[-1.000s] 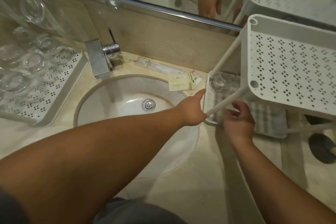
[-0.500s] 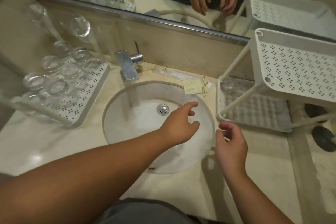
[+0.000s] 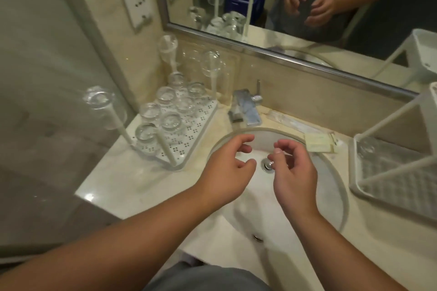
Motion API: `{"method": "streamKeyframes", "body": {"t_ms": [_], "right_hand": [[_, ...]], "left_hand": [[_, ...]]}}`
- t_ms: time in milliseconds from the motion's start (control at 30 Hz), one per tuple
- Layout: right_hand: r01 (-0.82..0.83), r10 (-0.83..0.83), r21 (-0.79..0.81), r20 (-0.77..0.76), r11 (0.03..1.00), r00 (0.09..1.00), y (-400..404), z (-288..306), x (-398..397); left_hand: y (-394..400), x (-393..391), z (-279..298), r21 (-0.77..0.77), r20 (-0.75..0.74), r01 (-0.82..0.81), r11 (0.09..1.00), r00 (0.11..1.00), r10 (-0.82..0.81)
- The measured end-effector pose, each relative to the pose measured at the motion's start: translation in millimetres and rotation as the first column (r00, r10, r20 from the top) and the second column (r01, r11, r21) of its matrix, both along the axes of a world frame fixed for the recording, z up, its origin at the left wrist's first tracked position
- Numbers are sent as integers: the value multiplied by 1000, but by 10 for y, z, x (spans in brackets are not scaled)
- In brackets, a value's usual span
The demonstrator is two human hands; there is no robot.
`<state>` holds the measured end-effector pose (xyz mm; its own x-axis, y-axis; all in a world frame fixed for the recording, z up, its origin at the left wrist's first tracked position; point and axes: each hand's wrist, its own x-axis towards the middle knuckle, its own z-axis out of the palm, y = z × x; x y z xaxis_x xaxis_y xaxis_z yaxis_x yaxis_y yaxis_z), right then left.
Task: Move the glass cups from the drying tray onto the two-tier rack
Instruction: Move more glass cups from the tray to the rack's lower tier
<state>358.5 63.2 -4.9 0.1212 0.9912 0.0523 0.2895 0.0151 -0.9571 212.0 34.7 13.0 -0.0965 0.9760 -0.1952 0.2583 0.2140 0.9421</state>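
The glass cups [image 3: 165,111] stand mouth down on the drying tray [image 3: 201,123] at ten o'clock, probably so that water drains away. The two-tier rack [image 3: 387,172] waits at three o'clock, with one cup [image 3: 365,149] on its lower shelf. Over the sink [image 3: 331,172], the left hand [image 3: 227,168] and right hand [image 3: 293,172] hover with fingers loosely curled, holding nothing and touching nothing.

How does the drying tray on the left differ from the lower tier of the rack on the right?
The drying tray carries many glass cups; the lower tier shows only one cup, at its back corner. The tray has upright pegs with cups upturned on them; the tier has slanted rack legs across it instead. Both are white and rest on the counter beside the sink.
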Motion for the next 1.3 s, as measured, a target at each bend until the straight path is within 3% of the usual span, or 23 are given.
{"method": "streamKeyframes", "body": {"t_ms": [400,667,833,967,1100,1300], "right_hand": [[-319,303,113,136,941,943,62,328,-1021],[-501,463,155,225,852,857,230,570,-1582],[-579,519,142,312,803,796,253,640,-1912],[-629,546,142,376,765,749,304,675,-2181],[-687,541,92,545,721,641,416,700,-2497],[-796,547,18,717,605,432,557,688,-3028]], "left_hand": [[-513,-922,403,132,166,-253,958,959,230],[-670,-1493,519,367,29,-433,823,890,455],[-624,-1899,347,361,16,-574,735,792,611],[-560,-2217,175,370,-155,-602,707,710,686],[-417,-2483,-25,324,-261,-613,721,674,691],[-153,-2658,-262,183,-227,-605,775,740,632]]}}
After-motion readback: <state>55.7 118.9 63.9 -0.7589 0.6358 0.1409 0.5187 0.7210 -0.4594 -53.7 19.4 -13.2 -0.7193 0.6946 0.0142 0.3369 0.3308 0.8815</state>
